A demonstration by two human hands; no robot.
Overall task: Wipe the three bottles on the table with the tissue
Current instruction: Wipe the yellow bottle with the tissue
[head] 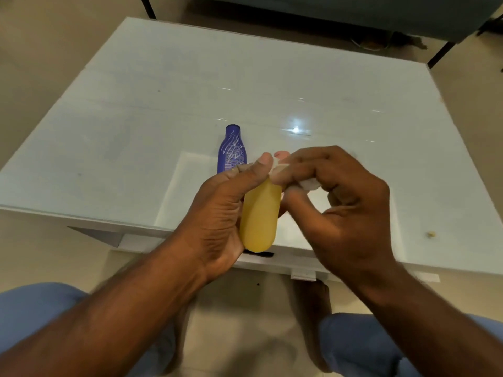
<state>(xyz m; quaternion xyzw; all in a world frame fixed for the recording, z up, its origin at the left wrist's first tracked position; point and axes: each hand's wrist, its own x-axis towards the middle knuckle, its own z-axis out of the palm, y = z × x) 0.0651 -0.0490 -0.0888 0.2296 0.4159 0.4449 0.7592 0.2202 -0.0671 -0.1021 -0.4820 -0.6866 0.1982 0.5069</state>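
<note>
My left hand [217, 213] grips a yellow bottle [260, 219] above the table's near edge, with the thumb along its top end. My right hand [340, 202] pinches a crumpled white tissue [309, 183] against the bottle's upper part. A small pink piece [280, 153], perhaps a cap, shows just past my left thumb. A blue bottle [232, 149] with white print stands on the table behind my left hand, its lower part hidden. I cannot see a third bottle.
The white glossy table [163, 118] stretches away from me, with a small crumb [430, 234] near its right front edge. Dark furniture legs [441, 54] stand beyond the far edge. My knees in blue trousers [40, 311] sit below the table front.
</note>
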